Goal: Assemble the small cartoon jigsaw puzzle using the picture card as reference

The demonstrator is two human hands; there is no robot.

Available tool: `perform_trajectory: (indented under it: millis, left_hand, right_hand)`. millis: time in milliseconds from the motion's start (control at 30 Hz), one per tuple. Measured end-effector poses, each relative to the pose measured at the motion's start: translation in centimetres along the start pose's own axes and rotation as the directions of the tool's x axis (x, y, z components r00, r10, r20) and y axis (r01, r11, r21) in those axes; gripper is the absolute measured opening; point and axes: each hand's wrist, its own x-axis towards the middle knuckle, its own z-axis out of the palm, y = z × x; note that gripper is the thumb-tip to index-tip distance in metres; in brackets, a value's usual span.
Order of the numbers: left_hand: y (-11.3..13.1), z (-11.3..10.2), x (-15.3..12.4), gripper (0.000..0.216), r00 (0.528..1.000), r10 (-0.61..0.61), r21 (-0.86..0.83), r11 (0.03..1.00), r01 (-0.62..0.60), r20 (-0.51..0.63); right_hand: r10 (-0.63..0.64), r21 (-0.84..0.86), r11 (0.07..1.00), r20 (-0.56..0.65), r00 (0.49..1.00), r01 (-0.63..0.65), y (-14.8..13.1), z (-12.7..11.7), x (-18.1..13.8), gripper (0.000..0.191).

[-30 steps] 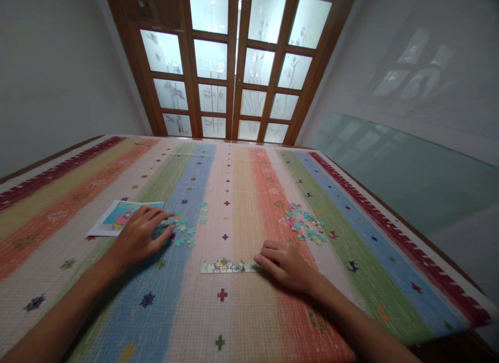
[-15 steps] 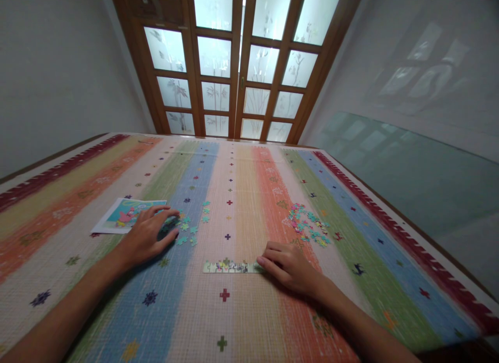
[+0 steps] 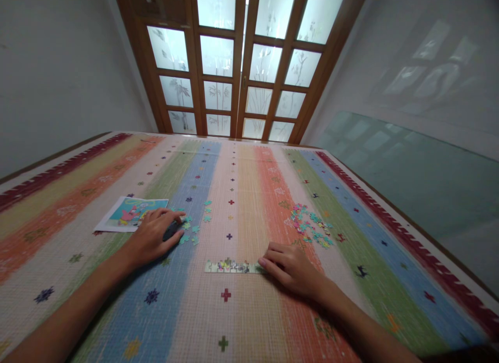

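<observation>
1. Far left: a picture card (image 3: 130,211) with a pink cartoon figure lay flat on the striped tablecloth (image 3: 253,321). More of its printed picture showed than a second earlier, because the hand beside it had shifted rightward.

2. Next: the person's left hand (image 3: 156,233) reached over the card's right edge, palm down. Its grip was loose, thumb and forefinger apart with a dark gap between. No piece could be seen in it; whether the fingers touched any underneath, I could not tell.

3. Just past those fingertips: a scatter of loose teal pieces (image 3: 195,229), partly hidden by the hand. The shift had brought the hand farther over them, which probably meant the search there was in hand, with nothing picked out.

4. A little farther right: three teal pieces (image 3: 207,210) in a short column, apart from the scatter and unchanged.

5. Near the centre, closer to the person: a joined strip of pieces (image 3: 230,267), lying crosswise. It had grown no longer.

6. At the strip's right end: the right hand (image 3: 286,264), which had stayed put. Thumb and curled fingers were close together over that end; whether they pinched or merely steadied it, I could not tell.

7. Farthest right: a mixed pile of pink and teal pieces (image 3: 315,218), untouched, beyond the right hand.
</observation>
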Motion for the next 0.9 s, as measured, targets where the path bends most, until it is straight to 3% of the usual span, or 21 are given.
perform_trajectory:
  millis: [367,900]
  left_hand:
    - [-0.41,0.37,0.02,0.046,1.0,-0.029,0.015,0.999,0.029,-0.002]
    - [0.22,0.14,-0.19,0.034,0.994,0.106,-0.04,0.993,-0.107,-0.027]
  right_hand:
    - [-0.02,-0.009,1.0,-0.016,1.0,0.019,-0.16,-0.05,0.01,0.05]
    - [-0.054,-0.054,0.997,-0.042,0.998,0.051,-0.17,0.03,0.02,0.053]
